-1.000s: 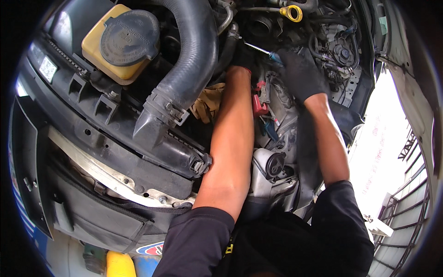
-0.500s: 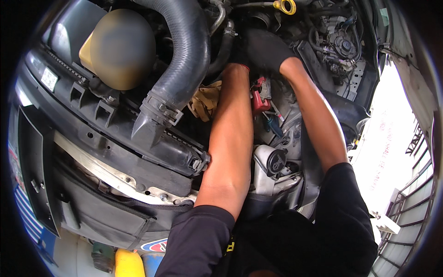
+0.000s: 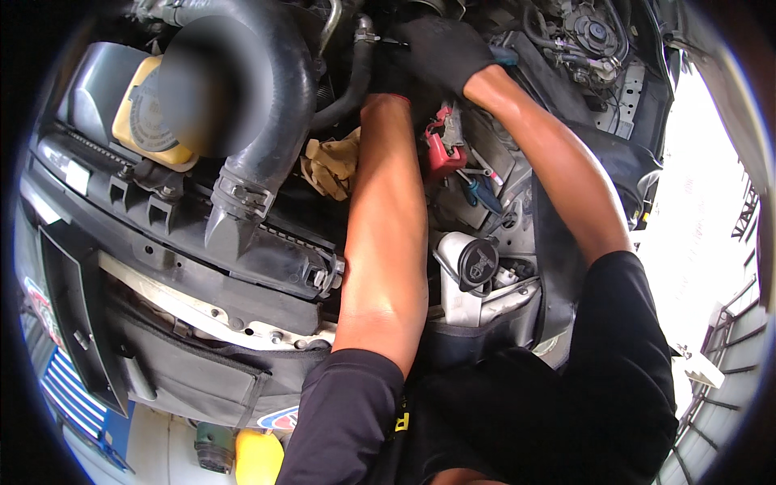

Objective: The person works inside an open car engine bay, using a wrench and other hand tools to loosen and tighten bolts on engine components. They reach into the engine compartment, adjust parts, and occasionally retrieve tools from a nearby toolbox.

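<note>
My right hand point(image 3: 449, 52), in a black glove, is closed around what looks like a screwdriver. Its blue-green handle end point(image 3: 505, 55) sticks out on the right of the fist, and a thin metal shaft point(image 3: 394, 41) shows on the left, pointing at a hose clamp point(image 3: 366, 35) on a black rubber hose point(image 3: 361, 77). Whether the shaft touches the clamp I cannot tell. My left hand point(image 3: 392, 79), gloved in black with a red cuff edge, reaches down into the dark engine bay just below the right hand. Its fingers are lost in shadow.
A thick black air hose point(image 3: 283, 105) curves along the left. Tan work gloves point(image 3: 331, 166) lie beside my left forearm. Between my arms are a red battery terminal cover point(image 3: 443, 153), blue-handled pliers point(image 3: 483, 194) and a white reservoir with black cap point(image 3: 477, 263).
The view has shifted, and the engine parts sit further left. My right hand has turned, bringing the blue-green handle and thin shaft into sight. My left hand stays down in the bay.
</note>
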The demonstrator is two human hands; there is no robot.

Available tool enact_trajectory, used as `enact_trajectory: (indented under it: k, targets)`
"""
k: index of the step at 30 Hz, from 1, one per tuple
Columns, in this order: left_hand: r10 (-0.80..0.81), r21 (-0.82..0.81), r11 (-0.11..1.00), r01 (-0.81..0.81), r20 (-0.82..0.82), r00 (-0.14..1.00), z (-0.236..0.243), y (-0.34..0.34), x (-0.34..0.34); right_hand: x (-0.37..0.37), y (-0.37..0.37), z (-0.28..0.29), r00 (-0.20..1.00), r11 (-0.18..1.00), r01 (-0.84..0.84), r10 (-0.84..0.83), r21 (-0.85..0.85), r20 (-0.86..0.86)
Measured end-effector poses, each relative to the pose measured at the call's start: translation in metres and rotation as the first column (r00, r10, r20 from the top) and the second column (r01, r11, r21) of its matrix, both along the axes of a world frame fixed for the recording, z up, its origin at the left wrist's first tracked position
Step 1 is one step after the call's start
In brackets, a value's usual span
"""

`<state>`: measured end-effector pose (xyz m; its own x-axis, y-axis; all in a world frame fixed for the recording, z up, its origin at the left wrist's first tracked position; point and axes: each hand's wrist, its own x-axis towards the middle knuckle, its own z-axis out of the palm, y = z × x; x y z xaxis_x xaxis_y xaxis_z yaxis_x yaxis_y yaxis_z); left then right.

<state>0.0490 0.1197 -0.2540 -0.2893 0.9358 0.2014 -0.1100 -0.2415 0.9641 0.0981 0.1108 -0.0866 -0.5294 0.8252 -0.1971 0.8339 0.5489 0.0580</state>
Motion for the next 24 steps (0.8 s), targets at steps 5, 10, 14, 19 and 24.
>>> enact_trajectory:
  k: [5, 10, 14, 19, 24]
  targets:
    - [-0.250, 0.149, 0.925, 0.350, 0.932, 0.263, -0.010, 0.006, -0.004, 0.010, 0.002, -0.016, 0.995, 1.000, 0.028, -0.026, 0.013, -0.096]
    - [-0.124, 0.005, 0.991, 0.132, 0.391, 0.912, -0.010, 0.005, 0.005, 0.007, 0.006, -0.005, 0.999, 0.999, 0.040, -0.039, -0.037, 0.017]
    - [-0.182, 0.130, 0.983, 0.131, 0.546, 0.818, -0.036, 0.016, -0.001, -0.009, 0.007, 0.006, 0.996, 0.999, -0.030, 0.034, -0.037, 0.087]
    - [0.032, 0.074, 0.997, -0.007, -0.347, 0.937, 0.008, -0.003, -0.012, 0.005, 0.006, 0.005, 0.996, 0.997, -0.082, 0.082, 0.009, 0.031]
    - [0.119, 0.100, 0.992, -0.082, -0.463, 0.878, 0.012, -0.001, -0.006, 0.009, -0.029, 0.021, 1.000, 0.998, -0.002, 0.002, 0.070, -0.004]
